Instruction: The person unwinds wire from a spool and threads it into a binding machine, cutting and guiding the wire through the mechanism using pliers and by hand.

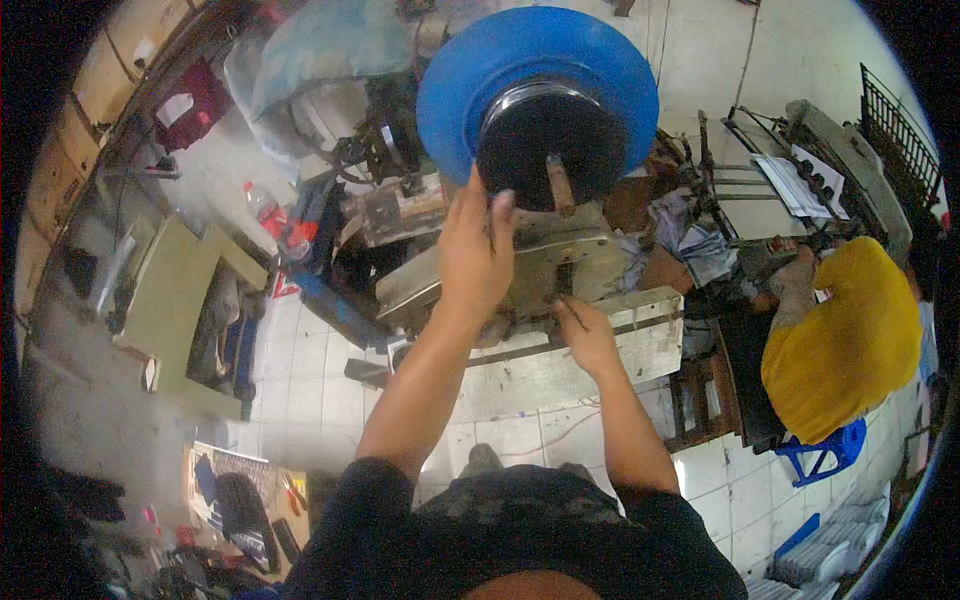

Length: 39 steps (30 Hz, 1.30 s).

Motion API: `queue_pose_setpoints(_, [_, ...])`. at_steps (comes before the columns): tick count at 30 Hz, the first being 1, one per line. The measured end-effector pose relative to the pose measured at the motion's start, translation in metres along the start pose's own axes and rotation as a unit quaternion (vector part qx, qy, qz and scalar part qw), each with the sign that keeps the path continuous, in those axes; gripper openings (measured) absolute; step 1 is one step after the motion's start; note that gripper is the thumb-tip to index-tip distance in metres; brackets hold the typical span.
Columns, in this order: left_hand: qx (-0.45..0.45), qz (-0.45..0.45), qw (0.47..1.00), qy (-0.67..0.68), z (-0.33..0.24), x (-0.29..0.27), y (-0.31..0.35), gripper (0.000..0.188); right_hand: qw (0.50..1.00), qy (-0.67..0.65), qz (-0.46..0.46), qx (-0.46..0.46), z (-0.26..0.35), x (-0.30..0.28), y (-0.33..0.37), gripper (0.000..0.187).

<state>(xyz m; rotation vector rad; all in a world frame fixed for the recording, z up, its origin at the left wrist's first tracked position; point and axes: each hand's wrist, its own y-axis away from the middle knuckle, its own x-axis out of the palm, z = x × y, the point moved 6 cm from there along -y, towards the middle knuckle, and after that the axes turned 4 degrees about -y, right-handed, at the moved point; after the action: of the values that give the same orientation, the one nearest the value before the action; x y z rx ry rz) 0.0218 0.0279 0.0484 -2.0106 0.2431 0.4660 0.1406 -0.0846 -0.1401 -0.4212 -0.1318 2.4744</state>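
Blue dish (537, 55) partly rings a dark disc (520, 145) beside left hand (475, 245).

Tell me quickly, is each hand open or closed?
Left hand: open, fingers beside the black disc.
Right hand: fingers curled near the pale plank; grip cannot be told.

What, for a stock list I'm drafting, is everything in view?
Disc: 1, blue, top centre
Round piece: 1, black, overlapping disc
Board: 1, pale, centre
Bottle: 1, clear-and-red, left
Papers: several, white, upper right
Cloth: 1, yellow, right
Stool: 1, blue, below cloth
Rack: 1, black, upper right
Floor tiles: many, white, beneath
Other clutter: uncounted, mixed, all around
Sleeves: 2, black, bottom
Left fingers: 1 hand, bare, by round piece
Right fingers: 1 hand, bare, by board
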Motion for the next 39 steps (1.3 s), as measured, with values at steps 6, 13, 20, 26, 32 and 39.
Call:
queue_pose_setpoints(6, [-0.039, -0.063, 0.995, 0.073, 0.008, 0.001, -0.002, 0.034, 0.990, -0.100, -0.093, 0.034, -0.052, -0.087, 0.039, 0.026])
queue_pose_setpoints(13, [-0.077, -0.067, 0.987, 0.126, 0.008, 0.012, 0.000, 0.032, 0.990, -0.022, -0.040, 0.133, -0.094, -0.139, 0.061, 0.029])
queue_pose_setpoints(20, [-0.080, -0.096, 0.986, 0.112, -0.003, 0.007, -0.005, 0.037, 0.994, 0.053, 0.077, 0.056, -0.127, -0.051, 0.087, 0.027])
queue_pose_setpoints(26, [-0.038, -0.136, 0.987, 0.070, -0.001, -0.002, -0.003, 0.040, 0.937, 0.299, 0.182, -0.019, -0.116, 0.047, 0.104, 0.035])
queue_pose_setpoints(32, [-0.002, -0.117, 0.990, 0.078, -0.005, -0.018, -0.009, 0.037, 0.911, 0.286, 0.276, -0.110, -0.074, 0.129, 0.119, 0.038])
queue_pose_setpoints(39, [-0.018, -0.055, 0.994, 0.092, 0.009, -0.023, -0.012, 0.034, 0.955, 0.255, 0.150, -0.035, -0.111, 0.108, 0.105, 0.030])
